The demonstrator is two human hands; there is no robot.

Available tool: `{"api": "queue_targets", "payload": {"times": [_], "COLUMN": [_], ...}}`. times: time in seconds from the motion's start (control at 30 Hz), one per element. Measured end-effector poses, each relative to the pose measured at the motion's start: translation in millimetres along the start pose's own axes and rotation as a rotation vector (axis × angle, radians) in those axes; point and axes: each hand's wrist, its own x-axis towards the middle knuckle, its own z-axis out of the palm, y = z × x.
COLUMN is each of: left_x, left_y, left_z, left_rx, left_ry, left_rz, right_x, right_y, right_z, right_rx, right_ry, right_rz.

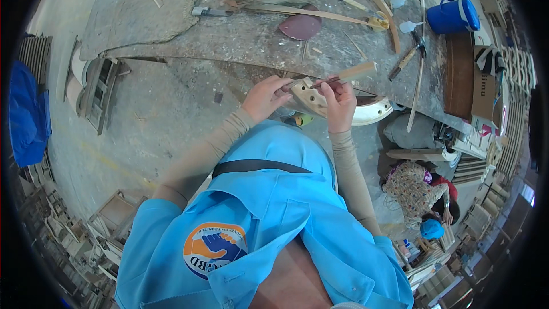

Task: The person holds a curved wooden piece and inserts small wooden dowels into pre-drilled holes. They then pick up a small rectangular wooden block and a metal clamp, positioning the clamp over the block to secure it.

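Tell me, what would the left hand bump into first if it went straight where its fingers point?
The left hand would most likely meet the curved wooden piece with holes first; it seems to be touching the left end, though depth is unclear.

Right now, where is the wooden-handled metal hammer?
The hammer lies upper right in the head view, on the grey worktable, below-left of the blue cylindrical jug.

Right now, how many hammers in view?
1: hammer on the workbench, right of the right hand, below-left of the blue jug. Others may be hidden.
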Motion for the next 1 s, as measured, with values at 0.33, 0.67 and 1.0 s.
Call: {"api": "queue_targets", "payload": {"times": [0.33, 0.67, 1.0], "left_x": [-4, -6, -6], "left_y": [3, 0, -1], "left_z": [3, 6, 8], "left_rx": [0.004, 0.009, -0.003], "left_ry": [-0.016, -0.017, -0.026], "left_rz": [-0.025, -0.03, -0.033], "right_x": [8, 5, 6], "right_y": [22, 19, 24], "right_z": [9, 9, 9], "right_rx": [-0.316, -0.493, -0.531], "right_ry": [-0.048, -0.096, -0.091], "right_rz": [-0.182, -0.284, -0.332]}}
